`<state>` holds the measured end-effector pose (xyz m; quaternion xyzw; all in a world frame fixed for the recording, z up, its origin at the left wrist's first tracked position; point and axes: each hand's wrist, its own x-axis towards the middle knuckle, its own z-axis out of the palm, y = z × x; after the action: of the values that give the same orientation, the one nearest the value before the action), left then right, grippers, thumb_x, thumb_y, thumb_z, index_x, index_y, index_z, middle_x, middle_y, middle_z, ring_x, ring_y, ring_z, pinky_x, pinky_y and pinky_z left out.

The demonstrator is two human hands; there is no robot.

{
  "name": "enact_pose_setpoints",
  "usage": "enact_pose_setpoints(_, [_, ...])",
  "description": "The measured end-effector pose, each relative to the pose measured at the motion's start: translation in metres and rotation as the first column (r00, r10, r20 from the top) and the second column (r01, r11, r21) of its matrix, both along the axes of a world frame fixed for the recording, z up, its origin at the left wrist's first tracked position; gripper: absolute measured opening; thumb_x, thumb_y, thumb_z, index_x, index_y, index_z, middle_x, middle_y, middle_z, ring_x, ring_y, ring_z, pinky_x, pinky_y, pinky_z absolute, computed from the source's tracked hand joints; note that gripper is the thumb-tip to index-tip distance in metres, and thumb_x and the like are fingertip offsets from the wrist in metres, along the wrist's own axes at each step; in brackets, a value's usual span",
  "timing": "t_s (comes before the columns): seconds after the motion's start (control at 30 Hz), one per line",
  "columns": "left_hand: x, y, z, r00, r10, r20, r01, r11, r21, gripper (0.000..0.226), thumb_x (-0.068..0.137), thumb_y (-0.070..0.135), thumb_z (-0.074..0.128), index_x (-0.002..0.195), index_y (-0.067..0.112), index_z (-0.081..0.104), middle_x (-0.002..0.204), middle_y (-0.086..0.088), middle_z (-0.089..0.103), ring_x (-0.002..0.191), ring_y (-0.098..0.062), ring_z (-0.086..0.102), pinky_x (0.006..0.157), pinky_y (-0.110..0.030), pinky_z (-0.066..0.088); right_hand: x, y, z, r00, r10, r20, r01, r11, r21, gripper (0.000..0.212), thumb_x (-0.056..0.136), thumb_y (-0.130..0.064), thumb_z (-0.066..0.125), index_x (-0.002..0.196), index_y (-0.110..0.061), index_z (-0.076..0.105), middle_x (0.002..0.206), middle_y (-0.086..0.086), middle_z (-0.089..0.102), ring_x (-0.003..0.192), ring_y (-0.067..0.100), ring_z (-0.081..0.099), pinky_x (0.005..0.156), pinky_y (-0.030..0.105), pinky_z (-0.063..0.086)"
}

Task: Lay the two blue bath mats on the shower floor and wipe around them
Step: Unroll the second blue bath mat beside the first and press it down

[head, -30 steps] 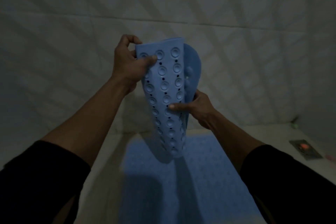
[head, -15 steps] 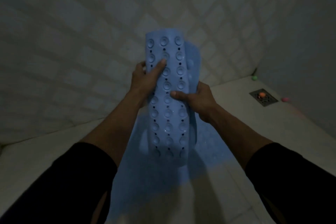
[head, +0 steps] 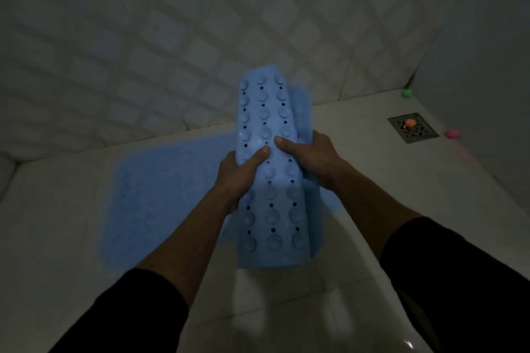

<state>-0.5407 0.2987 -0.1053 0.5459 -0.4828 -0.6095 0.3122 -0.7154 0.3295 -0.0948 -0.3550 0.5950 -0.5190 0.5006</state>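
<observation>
Laid mat [head: 160, 195] partly behind held mat [head: 269, 180]

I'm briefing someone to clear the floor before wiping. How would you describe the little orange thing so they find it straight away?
Look to the far right corner of the shower floor, where a square metal drain grate is set into it. The orange ball sits on top of that grate. The green ball lies in the corner by the wall and the pink ball lies off the grate's right side; only the orange one rests on the metal.

Dim, bluish light fills a shower corner. The back wall [head: 172, 37] has pale diamond-patterned tiles; a plain side wall [head: 487, 51] meets it at the right. The pale floor [head: 57, 223] holds a square metal drain [head: 414, 130] near that corner
</observation>
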Motion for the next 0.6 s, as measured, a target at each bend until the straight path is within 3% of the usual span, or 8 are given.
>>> enact_pose_setpoints(0.1, [-0.006,0.038,-0.002,0.995,0.049,0.084,-0.049,0.999,-0.007,0.045,0.080,0.048,0.076,0.114,0.018,0.073,0.105,-0.005,0.076,0.089,-0.019,0.075,0.081,-0.041,0.063,-0.002,0.022,-0.018,0.989,0.140,-0.039,-0.140,0.990,-0.007,0.041,0.086,-0.031,0.074,0.123,-0.016,0.065,0.115,0.002,0.071,0.101,0.017,0.070,0.085,0.037,0.060])
enact_pose_setpoints(0.2, [-0.010,0.072,-0.007,0.988,0.092,0.122,-0.097,0.994,0.042,0.038,0.085,0.044,0.073,0.114,0.019,0.072,0.102,-0.003,0.077,0.084,-0.018,0.076,0.078,-0.040,0.063,0.001,0.039,-0.039,0.977,0.209,-0.052,-0.205,0.976,0.073,0.043,0.089,-0.036,0.069,0.125,-0.015,0.063,0.118,0.006,0.068,0.105,0.024,0.067,0.088,0.042,0.058])
enact_pose_setpoints(0.43, [-0.003,0.142,-0.017,0.983,0.137,0.120,-0.138,0.990,0.001,0.035,0.093,0.032,0.067,0.124,0.017,0.068,0.114,-0.004,0.074,0.098,-0.017,0.073,0.079,-0.031,0.061,0.022,0.085,-0.060,0.940,0.339,0.045,-0.342,0.924,0.172,0.032,0.096,-0.035,0.058,0.120,-0.015,0.063,0.118,0.004,0.067,0.104,0.022,0.066,0.095,0.042,0.054])
enact_pose_setpoints(0.6, [-0.003,0.169,-0.018,0.990,0.118,0.077,-0.117,0.993,-0.018,0.034,0.095,0.026,0.064,0.128,0.016,0.064,0.120,-0.007,0.072,0.104,-0.022,0.071,0.089,-0.042,0.059,0.028,0.116,-0.060,0.945,0.324,0.039,-0.325,0.924,0.202,0.043,0.092,-0.045,0.054,0.125,-0.018,0.059,0.116,0.005,0.067,0.102,0.022,0.066,0.094,0.043,0.054])
